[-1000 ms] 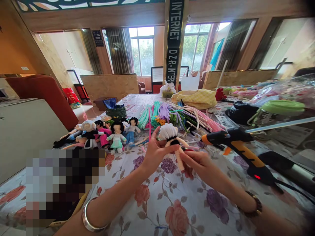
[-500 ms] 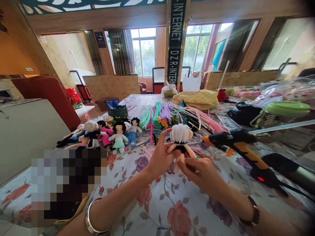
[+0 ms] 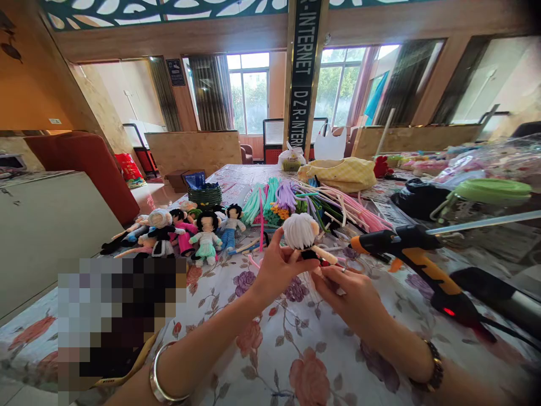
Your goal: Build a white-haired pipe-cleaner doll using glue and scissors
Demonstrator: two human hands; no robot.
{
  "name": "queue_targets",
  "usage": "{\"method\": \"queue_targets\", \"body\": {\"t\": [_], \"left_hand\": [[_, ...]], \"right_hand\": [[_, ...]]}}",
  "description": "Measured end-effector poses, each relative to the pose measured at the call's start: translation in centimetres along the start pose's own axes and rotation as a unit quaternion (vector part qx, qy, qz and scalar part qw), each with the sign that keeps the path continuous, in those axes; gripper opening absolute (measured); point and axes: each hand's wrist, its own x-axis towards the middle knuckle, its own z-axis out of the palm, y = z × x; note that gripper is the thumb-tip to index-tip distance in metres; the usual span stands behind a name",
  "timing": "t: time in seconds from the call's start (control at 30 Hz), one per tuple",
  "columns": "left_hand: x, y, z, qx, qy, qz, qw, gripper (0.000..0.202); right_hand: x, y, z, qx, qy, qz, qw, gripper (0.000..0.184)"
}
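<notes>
Head view, and nearest the lens two forearms come in over the flowered tablecloth, a silver bangle on the left wrist and a dark beaded band on the right. The right elbow is cut off by the frame edge. Down to the left of the white-haired doll, a pixelated patch hides whatever lies on that corner.

Now the hands. The left hand is clamped on the doll just under its head, thumb up one side, probably to steady it. The right hand is closed beneath it, fingertips pinching at the lower body. The doll is held clear of the cloth between them, likely so the fingers can get all round it. Its body is mostly lost behind those fingers and its face cannot be seen.

Right of the doll, a black-and-orange glue gun is propped with its nozzle off the cloth and aimed toward the doll. A red light glows on its handle, so it looks switched on. Its cord runs out of view.

Left of the doll and further back, a row of finished dolls lies together. Behind the doll spreads a sheaf of coloured pipe cleaners, and beyond that a yellow checked bag.
</notes>
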Motion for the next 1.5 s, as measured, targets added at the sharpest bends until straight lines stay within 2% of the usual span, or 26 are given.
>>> {"method": "queue_targets", "body": {"t": [0.17,0.33,0.4,0.67,0.83,0.97,1.2,1.4,1.5], "left_hand": [[0.0,0.0,-0.2,-0.027,0.034,0.009,0.999,0.062],[-0.4,0.1,-0.1,-0.004,0.014,-0.016,1.000,0.035],[-0.5,0.2,0.1,-0.003,0.011,-0.036,0.999,0.030],[-0.7,-0.5,0.2,-0.107,0.009,-0.073,0.991,0.033],[-0.8,-0.7,0.3,-0.093,0.037,-0.042,0.994,0.034],[-1.3,-0.2,0.8,-0.076,0.039,-0.043,0.995,0.033],[-1.6,0.1,1.3,-0.083,0.084,-0.018,0.993,0.042],[-1.4,0.1,1.3,-0.081,0.060,0.017,0.995,0.048],[-1.4,0.1,1.2,-0.044,0.061,0.023,0.997,0.050]], "right_hand": [[0.3,-0.3,-0.4,0.031,-0.021,0.031,0.999,0.021],[0.6,-0.7,-0.8,0.031,-0.002,0.022,0.999,0.024],[0.5,-0.6,-0.8,0.028,0.000,0.020,0.999,0.024],[-0.1,0.0,0.0,0.020,0.004,0.011,1.000,0.020],[0.0,-0.3,0.1,0.015,0.012,0.000,1.000,0.021],[-0.1,-0.3,0.2,-0.001,0.017,-0.002,1.000,0.022],[0.0,-0.4,0.2,0.029,0.034,-0.011,0.999,0.022],[0.0,-0.4,0.2,0.053,0.016,0.018,0.998,0.025],[0.2,-0.4,-0.1,0.063,-0.004,0.053,0.997,0.031]]}}
